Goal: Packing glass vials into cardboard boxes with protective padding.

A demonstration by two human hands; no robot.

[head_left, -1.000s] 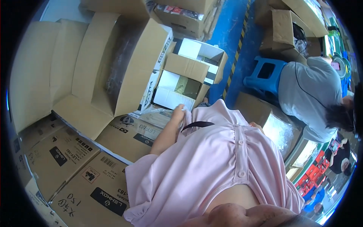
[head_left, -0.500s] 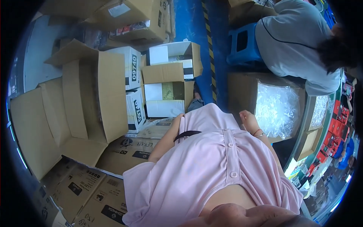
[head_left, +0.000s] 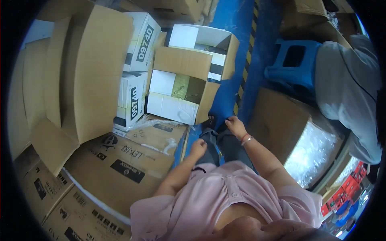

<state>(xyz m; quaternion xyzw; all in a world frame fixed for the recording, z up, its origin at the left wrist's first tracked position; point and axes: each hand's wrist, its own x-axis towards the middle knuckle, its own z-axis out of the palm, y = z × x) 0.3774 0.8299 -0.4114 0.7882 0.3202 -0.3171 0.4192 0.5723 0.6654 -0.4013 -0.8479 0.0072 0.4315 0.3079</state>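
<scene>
My left hand [head_left: 198, 149] hangs beside my grey trouser leg with its fingers curled in, and nothing shows in it. In front of my other leg is my right hand [head_left: 236, 127], its fingers drawn together and nothing visible between them; a bracelet and a red cord circle that wrist. Ahead of my hands stands an open carton [head_left: 173, 107] with white inner flaps, and a similar open carton [head_left: 223, 38] is just behind it. Left of these, two white cartons are stacked, the upper one [head_left: 136, 44] on the lower one [head_left: 130, 94].
A tall open brown carton [head_left: 96, 66] rises at left, beside brown printed cartons [head_left: 150, 160] lying low. At right, clear plastic packing [head_left: 311, 150] fills a brown carton [head_left: 277, 120]. A person in grey [head_left: 341, 76] sits on a blue stool [head_left: 299, 74]. A striped line [head_left: 247, 56] crosses the blue floor.
My view has tipped forward and turned, bringing the cartons closer. Both hands have moved forward, away from my shirt, the left off the shirt's side.
</scene>
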